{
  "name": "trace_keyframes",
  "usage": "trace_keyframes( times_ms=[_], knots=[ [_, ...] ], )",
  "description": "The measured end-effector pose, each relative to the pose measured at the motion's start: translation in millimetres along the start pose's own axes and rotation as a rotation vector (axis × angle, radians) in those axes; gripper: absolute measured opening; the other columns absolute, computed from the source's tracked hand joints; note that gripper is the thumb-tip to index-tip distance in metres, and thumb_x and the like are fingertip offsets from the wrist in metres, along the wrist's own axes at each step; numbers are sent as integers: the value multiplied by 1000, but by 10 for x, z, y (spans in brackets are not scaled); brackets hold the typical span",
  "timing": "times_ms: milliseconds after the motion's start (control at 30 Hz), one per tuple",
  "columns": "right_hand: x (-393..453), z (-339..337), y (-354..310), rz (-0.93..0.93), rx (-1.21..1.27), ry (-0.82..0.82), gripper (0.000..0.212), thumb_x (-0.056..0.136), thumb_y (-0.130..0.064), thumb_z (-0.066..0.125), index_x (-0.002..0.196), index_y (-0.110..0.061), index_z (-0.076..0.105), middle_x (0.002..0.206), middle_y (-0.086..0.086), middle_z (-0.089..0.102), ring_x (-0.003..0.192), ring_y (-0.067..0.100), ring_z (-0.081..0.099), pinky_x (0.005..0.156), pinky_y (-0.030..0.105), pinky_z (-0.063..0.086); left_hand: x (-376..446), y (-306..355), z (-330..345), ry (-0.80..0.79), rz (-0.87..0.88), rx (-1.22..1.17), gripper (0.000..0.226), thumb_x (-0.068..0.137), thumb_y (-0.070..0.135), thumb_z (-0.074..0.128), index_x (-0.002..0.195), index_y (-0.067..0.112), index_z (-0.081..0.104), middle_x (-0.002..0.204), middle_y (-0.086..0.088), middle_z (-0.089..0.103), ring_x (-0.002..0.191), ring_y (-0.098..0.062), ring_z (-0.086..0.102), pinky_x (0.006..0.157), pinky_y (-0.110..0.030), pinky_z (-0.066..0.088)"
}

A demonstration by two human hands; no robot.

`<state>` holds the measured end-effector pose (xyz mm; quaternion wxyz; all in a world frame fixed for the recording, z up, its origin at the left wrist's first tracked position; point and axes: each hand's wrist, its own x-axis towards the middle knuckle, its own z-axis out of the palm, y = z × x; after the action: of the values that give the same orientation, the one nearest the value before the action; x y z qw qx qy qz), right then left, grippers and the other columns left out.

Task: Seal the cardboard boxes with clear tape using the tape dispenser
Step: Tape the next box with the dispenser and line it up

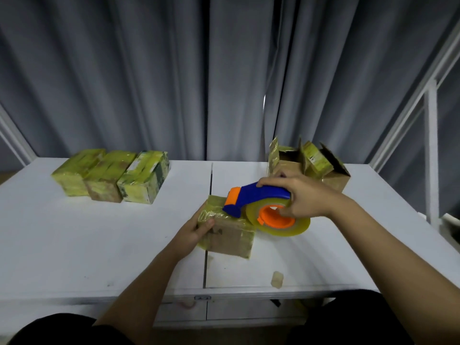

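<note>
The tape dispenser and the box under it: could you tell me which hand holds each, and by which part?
The right hand grips the tape dispenser by its blue handle, over the roll. The left hand holds the cardboard box by its left side.

Left hand [196,231] fingers clasped, right hand [302,195] curled tight, both forearms extended.

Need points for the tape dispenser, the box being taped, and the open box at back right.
tape dispenser [258,192]: head view, on its blue handle.
box being taped [230,239]: head view, on its near cardboard face.
open box [334,181]: head view, on its brown right-hand side wall.
</note>
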<state>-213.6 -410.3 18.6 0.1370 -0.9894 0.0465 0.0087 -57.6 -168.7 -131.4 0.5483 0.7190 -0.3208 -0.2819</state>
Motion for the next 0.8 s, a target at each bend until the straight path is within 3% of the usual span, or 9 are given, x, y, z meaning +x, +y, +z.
trace_keyframes(
  times_ms=[167, 333, 433, 467, 533, 600, 700, 800],
  knots=[
    [38, 14, -146, 84, 139, -15, 54, 77, -70, 59, 125, -51, 43, 122, -10, 43, 108, 16, 48, 88, 34, 51, 19, 15, -38, -27, 18, 8, 50, 94, 44, 50, 141, 31, 40, 128, 9, 59, 118, -9, 55, 100, -32, 47],
    [215, -153, -331, 116, 257, -125, 25, 89, -37, 66, 111, -31, 56, 111, -6, 55, 99, 15, 56, 78, 27, 55, 39, 135, -122, -86, -14, 24, 54, 81, 52, 63, 131, 36, 49, 122, 11, 62, 114, -9, 58, 100, -38, 48],
    [308, -263, -375, 210, 281, -206, 30, 83, -33, 73, 108, -31, 58, 112, -5, 56, 96, 12, 58, 77, 24, 55, 81, 218, -199, -16, -84, 206, 65, 73, 58, 71, 130, 33, 52, 141, 4, 48, 133, -15, 41, 109, -38, 36],
    [347, -295, -388, 239, 261, -243, 36, 80, -34, 75, 111, -33, 58, 117, -5, 56, 100, 14, 58, 81, 27, 56, 88, 274, -205, -9, -123, 314, 76, 74, 58, 70, 138, 28, 44, 151, -1, 34, 141, -19, 28, 112, -38, 30],
    [428, -370, -425, 300, 192, -355, 60, 76, -36, 79, 128, -36, 50, 126, -5, 50, 109, 19, 56, 88, 33, 56, 119, 372, -189, -4, -134, 579, 98, 80, 54, 67, 153, 20, 10, 161, -2, -4, 147, -21, -4, 118, -42, 10],
    [500, -452, -489, 366, 112, -467, 78, 73, -36, 81, 139, -33, 40, 125, -4, 46, 110, 22, 55, 86, 32, 56, 169, 465, -151, -55, -17, 840, 102, 86, 46, 64, 152, 22, -10, 158, 2, -20, 144, -15, -21, 117, -42, -8],
    [621, -504, -590, 408, -39, -639, 66, 76, -34, 78, 134, -17, 49, 126, 4, 56, 107, 25, 60, 81, 30, 55, 245, 527, -61, -159, 43, 935, 98, 85, 29, 62, 151, 21, -10, 160, 1, -10, 144, -8, -17, 116, -39, -17],
    [719, -447, -604, 458, -89, -749, 63, 75, -37, 77, 128, -12, 54, 124, 9, 62, 104, 25, 63, 79, 31, 55, 303, 538, 19, -178, 12, 867, 100, 82, 31, 68, 152, 21, -3, 160, 0, 1, 147, -14, -5, 119, -39, -3]
  ],
)
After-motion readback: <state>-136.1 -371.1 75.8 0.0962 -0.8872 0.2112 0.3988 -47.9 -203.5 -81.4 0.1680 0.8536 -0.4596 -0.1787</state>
